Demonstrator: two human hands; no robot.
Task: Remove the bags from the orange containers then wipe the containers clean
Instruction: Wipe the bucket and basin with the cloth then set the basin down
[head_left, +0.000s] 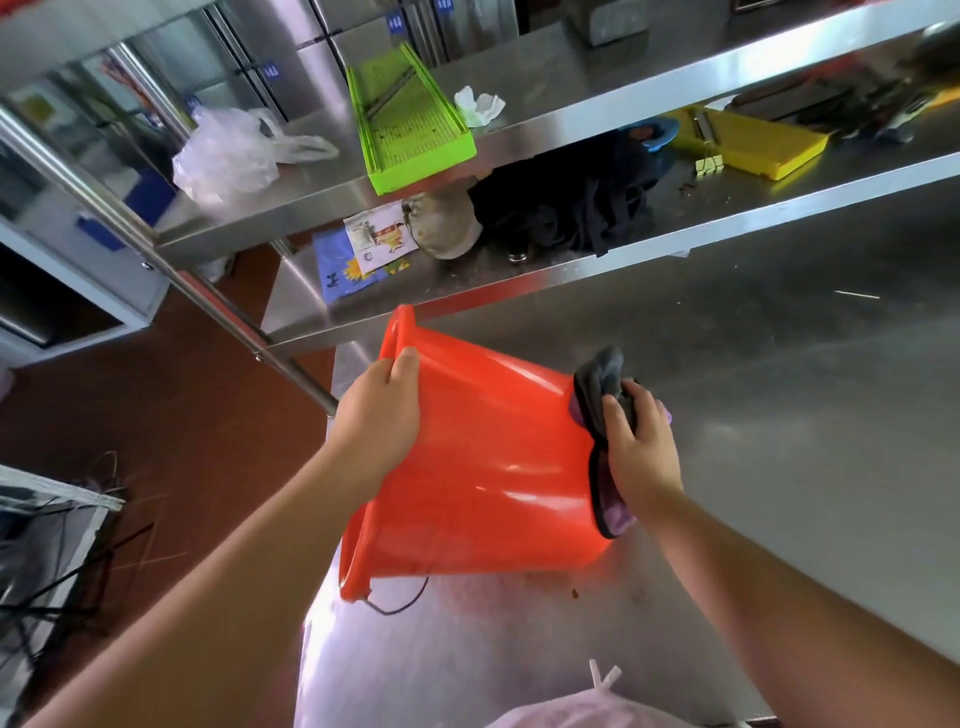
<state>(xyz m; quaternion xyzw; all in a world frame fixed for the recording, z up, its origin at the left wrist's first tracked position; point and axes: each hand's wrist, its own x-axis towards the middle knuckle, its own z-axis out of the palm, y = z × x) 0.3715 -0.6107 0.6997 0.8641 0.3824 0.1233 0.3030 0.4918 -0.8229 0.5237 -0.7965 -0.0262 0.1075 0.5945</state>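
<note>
- Orange bucket (483, 467) lies on its side at the steel table's (779, 364) left edge, rim overhanging.
- Left hand (379, 415) grips the rim; right hand (641, 447) presses a grey cloth (605, 379) on the base.
- Risk: push from the cloth could slide the bucket off if the rim grip slackens.

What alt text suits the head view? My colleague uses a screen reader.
A person's left hand grips the rim of an orange bucket tipped on its side on a steel table, while the right hand presses a dark cloth against its base.
</note>
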